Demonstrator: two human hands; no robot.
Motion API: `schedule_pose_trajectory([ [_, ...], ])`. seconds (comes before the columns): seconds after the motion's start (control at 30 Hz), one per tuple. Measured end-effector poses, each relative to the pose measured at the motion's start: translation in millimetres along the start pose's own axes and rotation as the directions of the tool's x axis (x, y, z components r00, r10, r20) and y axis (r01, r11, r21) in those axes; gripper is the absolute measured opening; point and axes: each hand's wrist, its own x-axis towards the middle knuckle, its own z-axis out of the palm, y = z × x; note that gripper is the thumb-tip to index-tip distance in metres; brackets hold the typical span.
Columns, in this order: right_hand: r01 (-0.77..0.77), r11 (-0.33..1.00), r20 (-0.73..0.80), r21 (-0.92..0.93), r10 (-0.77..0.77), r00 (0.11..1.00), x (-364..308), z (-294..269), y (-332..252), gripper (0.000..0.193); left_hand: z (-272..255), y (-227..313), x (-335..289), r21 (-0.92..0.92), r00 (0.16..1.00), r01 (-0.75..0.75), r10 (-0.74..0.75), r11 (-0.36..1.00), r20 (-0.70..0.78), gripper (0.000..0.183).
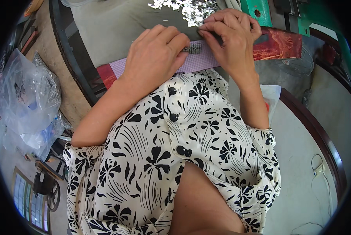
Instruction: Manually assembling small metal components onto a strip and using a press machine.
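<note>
My left hand (154, 53) is closed, thumb and forefinger pinching one end of a small dark ribbed piece (193, 48), like a short row of metal links. The piece lies over a purple checked cloth (201, 62). Just to its right, my right hand (234, 37) has thumb and forefinger pressed together beside a heap of small shiny silver pieces (195, 13). Whatever the right fingertips hold is too small to name. Grey cloth (105, 31) spreads under the heap and my left hand.
A green metal machine part (257, 13) stands beyond my right hand. Red patterned sheet (279, 46) borders the work surface on the right. Clear plastic bags (26, 102) hang at the left, near a black curved rail (65, 51). A cable (320, 172) lies at the lower right.
</note>
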Motion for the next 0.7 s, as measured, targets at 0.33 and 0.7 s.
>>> schedule_pose_trajectory([
  [0.33, 0.026, 0.997, 0.048, -0.069, -0.023, 0.999, 1.6, -1.0, -6.2, 0.010, 4.8, -2.8, -2.0, 0.011, 1.000, 0.011, -0.011, 1.000, 0.015, 0.016],
  [0.7, 0.067, 0.996, 0.132, 0.064, -0.075, 0.988, -8.3, -16.0, -20.9, 0.009, -6.1, -8.1, -11.7, -0.097, 0.999, 0.037, -0.040, 0.995, -0.030, 0.021],
])
